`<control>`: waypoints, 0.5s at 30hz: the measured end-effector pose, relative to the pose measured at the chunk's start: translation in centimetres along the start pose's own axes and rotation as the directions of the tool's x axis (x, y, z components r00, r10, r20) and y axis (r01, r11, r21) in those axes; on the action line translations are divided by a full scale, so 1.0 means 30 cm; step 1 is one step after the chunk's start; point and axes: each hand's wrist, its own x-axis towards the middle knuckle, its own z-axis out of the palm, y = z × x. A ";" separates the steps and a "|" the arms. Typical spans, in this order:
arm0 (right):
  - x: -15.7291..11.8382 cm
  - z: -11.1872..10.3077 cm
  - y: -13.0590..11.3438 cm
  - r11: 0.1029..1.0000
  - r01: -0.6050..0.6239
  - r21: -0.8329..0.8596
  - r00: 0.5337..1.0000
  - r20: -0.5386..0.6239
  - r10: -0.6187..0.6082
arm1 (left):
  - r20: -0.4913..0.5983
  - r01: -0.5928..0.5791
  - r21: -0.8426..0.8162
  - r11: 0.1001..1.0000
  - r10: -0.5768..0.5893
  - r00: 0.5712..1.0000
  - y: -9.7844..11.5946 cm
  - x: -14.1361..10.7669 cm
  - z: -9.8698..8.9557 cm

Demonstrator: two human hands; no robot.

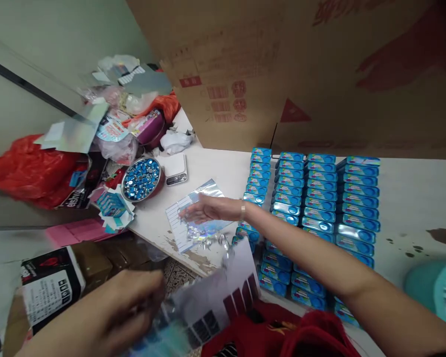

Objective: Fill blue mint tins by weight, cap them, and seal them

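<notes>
My right hand (204, 209) reaches across to a shiny silver sheet (211, 230) with a lined white strip, lying near the table edge. Its fingers are stretched out, palm turned inward, over the sheet. Smeared by motion, my left hand (134, 302) is at the lower left with its fingers bent. Right beside it, a pale sheet with dark rectangles (223, 292) slants in front of my red clothing; whether the hand grips it is unclear. Clear, glinting plastic (223, 245) shows between the two sheets.
Rows of blue tins (321, 193) stand right of my hand. A bowl of blue gems (141, 179) and a small white scale (176, 169) are to the left, near piled bags (37, 168). Behind rises a large cardboard box (260, 64). A teal tub (431, 287) stands at right.
</notes>
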 end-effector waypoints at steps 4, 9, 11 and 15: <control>-0.360 0.007 -0.193 0.995 0.036 0.096 0.998 0.053 -0.041 | 0.037 -0.098 -0.236 0.967 0.109 0.993 0.064 0.234 -0.008; -0.706 0.051 -0.184 0.979 -0.201 -0.027 0.917 -0.356 0.179 | 0.142 -0.142 -0.477 0.867 0.235 0.962 0.097 0.493 0.066; -0.814 0.054 -0.148 0.974 -0.225 0.013 0.864 -0.460 0.206 | 0.176 -0.153 -0.526 0.837 0.283 0.943 0.134 0.597 0.116; -1.017 0.045 -0.052 0.945 -0.278 0.174 0.722 -0.611 0.325 | 0.187 -0.198 -0.589 0.783 0.370 0.910 0.231 0.800 0.244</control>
